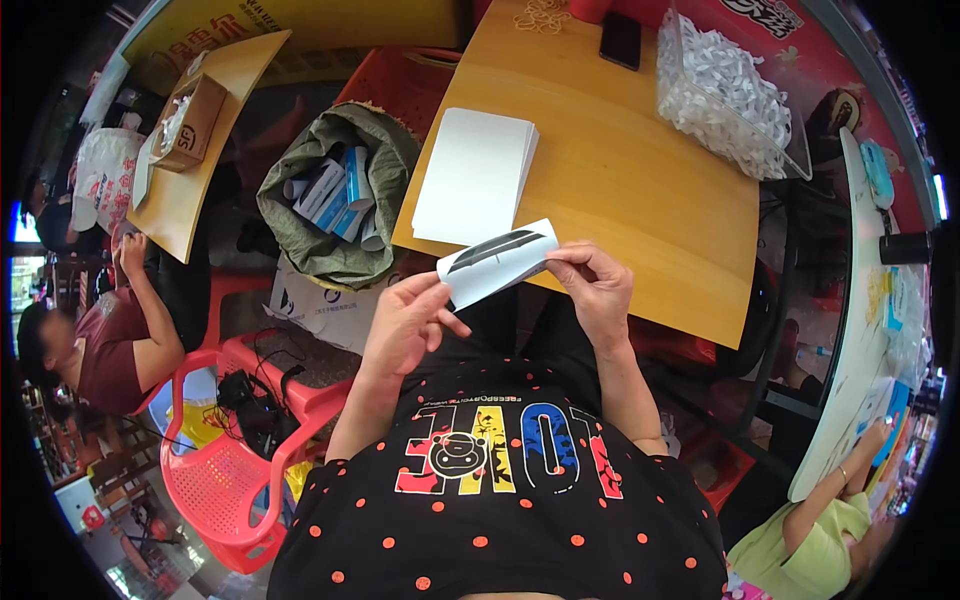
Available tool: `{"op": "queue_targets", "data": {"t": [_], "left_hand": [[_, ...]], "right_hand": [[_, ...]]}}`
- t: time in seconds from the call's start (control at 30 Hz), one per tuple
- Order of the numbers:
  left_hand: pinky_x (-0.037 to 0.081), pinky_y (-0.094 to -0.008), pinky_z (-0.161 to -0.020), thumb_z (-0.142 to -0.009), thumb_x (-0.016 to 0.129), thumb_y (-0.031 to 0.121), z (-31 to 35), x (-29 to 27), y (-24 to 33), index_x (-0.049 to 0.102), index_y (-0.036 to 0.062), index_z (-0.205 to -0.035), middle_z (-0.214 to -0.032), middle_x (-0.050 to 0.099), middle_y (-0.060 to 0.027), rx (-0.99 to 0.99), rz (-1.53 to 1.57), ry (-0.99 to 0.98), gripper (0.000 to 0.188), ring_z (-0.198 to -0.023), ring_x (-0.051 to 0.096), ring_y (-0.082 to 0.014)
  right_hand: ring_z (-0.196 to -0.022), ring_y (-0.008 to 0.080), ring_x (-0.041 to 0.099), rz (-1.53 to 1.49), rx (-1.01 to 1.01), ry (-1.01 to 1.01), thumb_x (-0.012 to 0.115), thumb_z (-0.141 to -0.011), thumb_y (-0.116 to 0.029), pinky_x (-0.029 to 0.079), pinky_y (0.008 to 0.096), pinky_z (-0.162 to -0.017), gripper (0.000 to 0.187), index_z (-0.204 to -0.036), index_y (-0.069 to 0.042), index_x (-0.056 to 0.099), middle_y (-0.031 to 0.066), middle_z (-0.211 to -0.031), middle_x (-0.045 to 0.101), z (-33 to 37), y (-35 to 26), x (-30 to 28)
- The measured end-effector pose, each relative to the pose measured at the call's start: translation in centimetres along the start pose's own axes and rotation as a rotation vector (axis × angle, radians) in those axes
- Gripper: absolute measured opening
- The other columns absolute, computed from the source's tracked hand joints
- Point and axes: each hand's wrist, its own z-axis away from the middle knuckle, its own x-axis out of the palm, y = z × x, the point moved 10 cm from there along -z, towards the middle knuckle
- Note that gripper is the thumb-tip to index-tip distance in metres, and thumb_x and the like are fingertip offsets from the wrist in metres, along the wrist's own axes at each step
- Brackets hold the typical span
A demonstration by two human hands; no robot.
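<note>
A white paper sheet (505,268) with a dark printed picture is curved over, held between my two hands just off the near edge of the wooden table. My left hand (408,318) pinches its left end between thumb and fingers. At the other end, my right hand (597,288) grips the sheet's corner with thumb and forefinger. Right behind the sheet lies a stack of white sheets (474,178) on the table. To the left of it stands a green woven sack (290,165) with several blue-and-white rolled papers (345,195) inside.
On the table (610,170) are a transparent box of white curled strips (725,85), a dark phone (621,40) and rubber bands (541,16). A red plastic chair (230,490) is at left. People sit on both sides, at other tables.
</note>
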Motion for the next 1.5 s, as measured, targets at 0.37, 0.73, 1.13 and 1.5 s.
{"op": "queue_targets", "data": {"t": [0.37,0.73,1.13,1.5], "left_hand": [[0.057,-0.0287,-0.065,-0.09,0.051,0.005,-1.1,1.1,-1.2,0.056,-0.0108,-0.114,-0.102,0.064,-0.0215,-0.013,0.117,-0.076,0.029,-0.085,0.068,-0.0281],[0.057,-0.0299,-0.075,-0.089,0.058,0.003,-1.4,-0.2,-0.7,0.061,-0.0068,-0.109,-0.097,0.067,-0.0173,0.192,0.008,0.022,0.023,-0.086,0.068,-0.0235],[0.058,-0.0238,-0.058,-0.092,0.055,0.005,-1.6,-0.4,-2.3,0.059,-0.0069,-0.111,-0.1,0.065,-0.0179,0.1,0.195,-0.037,0.023,-0.075,0.069,-0.0228],[0.058,-0.0289,-0.072,-0.095,0.051,0.011,-1.7,-0.8,-2.2,0.059,-0.0055,-0.111,-0.102,0.066,-0.017,0.172,0.16,-0.005,0.024,-0.087,0.068,-0.0233]], "right_hand": [[-0.069,0.0089,0.063,-0.316,0.289,0.048,0.071,-0.077,0.0,0.051,0.0214,-0.068,0.006,-0.08,0.001,0.066,0.0079,-0.076,0.068,0.4,3.9,0.5],[-0.075,0.0138,0.065,-0.452,0.349,-0.031,0.068,-0.079,0.002,0.052,0.0253,-0.075,0.007,-0.085,0.004,0.066,0.0113,-0.082,0.069,0.1,3.9,2.5],[-0.073,0.0135,0.065,-0.402,0.333,-0.063,0.068,-0.079,0.002,0.053,0.0255,-0.073,0.009,-0.087,0.004,0.065,0.0099,-0.081,0.068,0.1,5.0,2.5],[-0.068,0.0078,0.06,-0.376,0.38,-0.05,0.067,-0.081,0.002,0.048,0.0194,-0.066,0.009,-0.089,0.005,0.065,0.0056,-0.079,0.066,0.5,6.2,2.6]]}}
